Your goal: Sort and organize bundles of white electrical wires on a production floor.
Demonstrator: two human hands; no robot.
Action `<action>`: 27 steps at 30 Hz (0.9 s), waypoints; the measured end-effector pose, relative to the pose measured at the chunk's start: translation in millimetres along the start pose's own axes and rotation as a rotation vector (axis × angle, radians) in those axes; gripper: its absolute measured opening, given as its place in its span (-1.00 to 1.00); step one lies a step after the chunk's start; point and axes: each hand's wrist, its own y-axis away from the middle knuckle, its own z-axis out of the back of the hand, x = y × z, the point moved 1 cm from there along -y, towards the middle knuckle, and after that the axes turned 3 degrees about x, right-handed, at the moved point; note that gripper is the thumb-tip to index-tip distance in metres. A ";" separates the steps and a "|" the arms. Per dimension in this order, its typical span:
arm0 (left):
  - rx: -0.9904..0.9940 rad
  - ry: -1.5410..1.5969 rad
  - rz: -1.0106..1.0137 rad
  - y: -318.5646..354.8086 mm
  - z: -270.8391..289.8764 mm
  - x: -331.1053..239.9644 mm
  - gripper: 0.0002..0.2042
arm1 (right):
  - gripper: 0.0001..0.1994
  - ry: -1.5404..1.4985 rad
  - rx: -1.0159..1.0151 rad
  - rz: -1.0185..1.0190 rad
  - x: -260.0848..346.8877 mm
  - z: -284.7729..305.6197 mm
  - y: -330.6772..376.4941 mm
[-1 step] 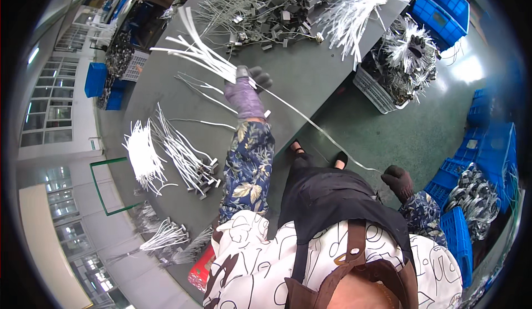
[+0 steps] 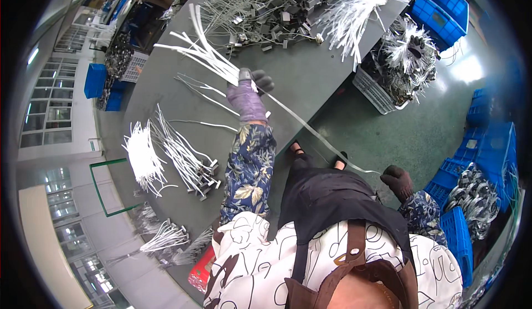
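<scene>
My left hand (image 2: pixel 248 94), in a purple and grey glove, is closed round a fan of white sleeve-like strips (image 2: pixel 206 55) above the grey table. Its outer fingers are curled. A thin pale wire (image 2: pixel 316 134) runs from this hand across the table edge to my right hand (image 2: pixel 397 181). That hand wears a dark glove and pinches the wire's end, out over the floor. Under and beside my left wrist a few loose wires (image 2: pixel 206 88) lie on the table. A bundle of white sleeved wires with metal ends (image 2: pixel 185 154) rests nearer me, beside a bunch of white strips (image 2: pixel 143 156).
Small metal-ended parts with wires (image 2: pixel 282 9) are heaped at the table's far side, beside another white bunch (image 2: pixel 360 18). A filled grey crate (image 2: pixel 379 90) stands on the floor beyond the edge. Blue crates (image 2: pixel 440 9) stand far right; more blue bins (image 2: pixel 457 237) stand near my right arm.
My left hand and the white strips have shifted very slightly to the right. The wire between my hands has moved a little; my right hand has stayed in place.
</scene>
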 end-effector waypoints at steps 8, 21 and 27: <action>-0.064 0.349 0.215 -28.6 73.5 27.7 -0.81 | -0.82 -0.259 0.115 -0.311 5.7 -17.8 -10.7; -0.098 0.430 0.220 -40.9 86.7 -3.3 -0.78 | -0.82 -0.226 0.154 -0.255 28.4 -25.5 -28.6; -0.184 0.440 0.178 -35.4 82.0 -13.9 -0.80 | -0.83 -0.213 0.155 -0.241 20.7 -28.8 -29.5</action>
